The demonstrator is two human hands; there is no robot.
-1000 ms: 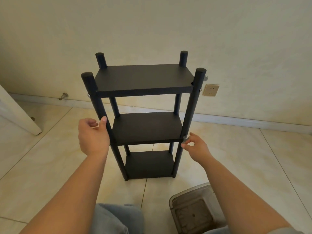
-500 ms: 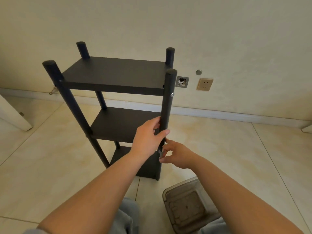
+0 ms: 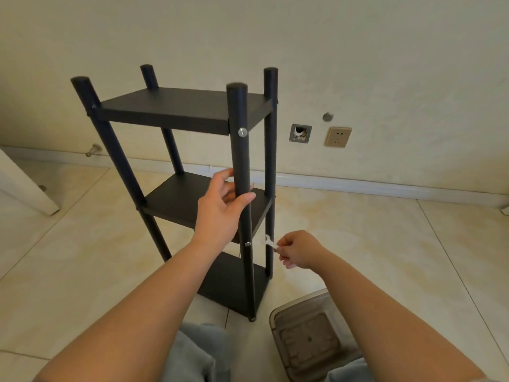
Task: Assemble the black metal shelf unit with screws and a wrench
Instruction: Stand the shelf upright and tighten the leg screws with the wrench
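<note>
The black shelf unit [image 3: 181, 114] stands at frame centre on the tiled floor [image 3: 82, 257]. My left hand [image 3: 220, 213] grips its nearest post [image 3: 242, 172]; my right hand [image 3: 297, 253], lower right, pinches a small wrench [image 3: 269, 243] beside it.

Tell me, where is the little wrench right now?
The wrench is pinched in the right hand, low and right of centre, just beside the shelf unit's near post.

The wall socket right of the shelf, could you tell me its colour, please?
The socket is gold-beige, clearest in the head view.
</note>
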